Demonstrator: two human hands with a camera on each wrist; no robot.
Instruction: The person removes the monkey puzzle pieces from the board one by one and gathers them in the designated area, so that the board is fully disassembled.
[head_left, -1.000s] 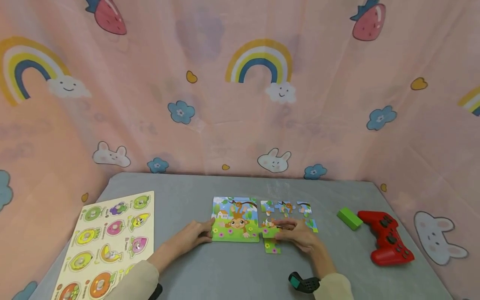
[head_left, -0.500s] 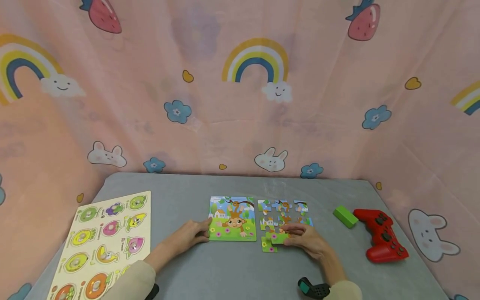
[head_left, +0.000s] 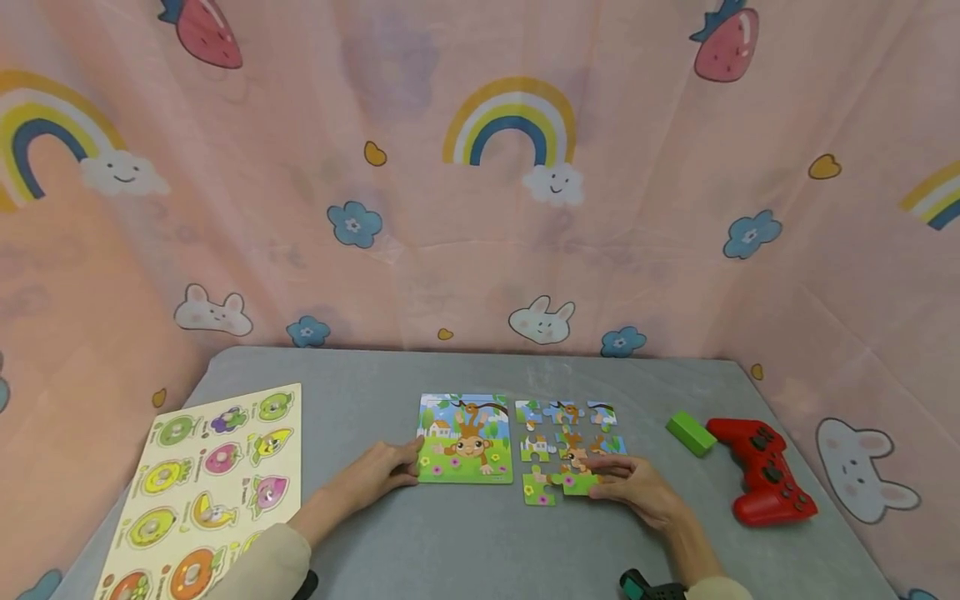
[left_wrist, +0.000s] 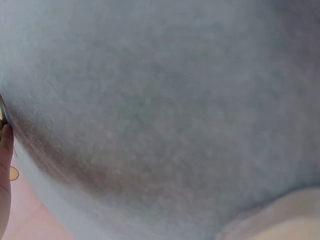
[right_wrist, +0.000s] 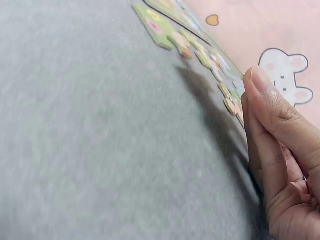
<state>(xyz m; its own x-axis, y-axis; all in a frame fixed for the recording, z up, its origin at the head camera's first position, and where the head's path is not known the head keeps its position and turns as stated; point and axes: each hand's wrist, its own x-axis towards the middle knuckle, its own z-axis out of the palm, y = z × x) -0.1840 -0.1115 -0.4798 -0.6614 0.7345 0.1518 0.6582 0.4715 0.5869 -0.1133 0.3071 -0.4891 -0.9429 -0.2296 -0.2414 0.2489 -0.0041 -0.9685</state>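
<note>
My right hand (head_left: 637, 492) pinches a green jigsaw puzzle piece (head_left: 576, 485) with a pink flower, just right of the lower-left corner piece (head_left: 538, 489). In the right wrist view the thumb and fingertips of the right hand (right_wrist: 285, 135) meet, and the held piece is hidden. Several more puzzle pieces (head_left: 535, 448) lie in loose rows, showing parts of a monkey. Left of them is a square puzzle board (head_left: 468, 442) picturing the whole monkey. My left hand (head_left: 382, 471) holds its left edge between thumb and fingers; only one finger (left_wrist: 5, 170) shows in the left wrist view.
A cream board with fruit pictures (head_left: 206, 492) lies on the left of the grey table (head_left: 450, 550). To the right are a green block (head_left: 692, 434) and a red game controller (head_left: 768, 473). A pink patterned curtain (head_left: 480, 258) hangs behind.
My right hand has moved right with the green piece, from over the corner piece to beside it. The left hand keeps its place on the board's edge. The head view shifted slightly.
</note>
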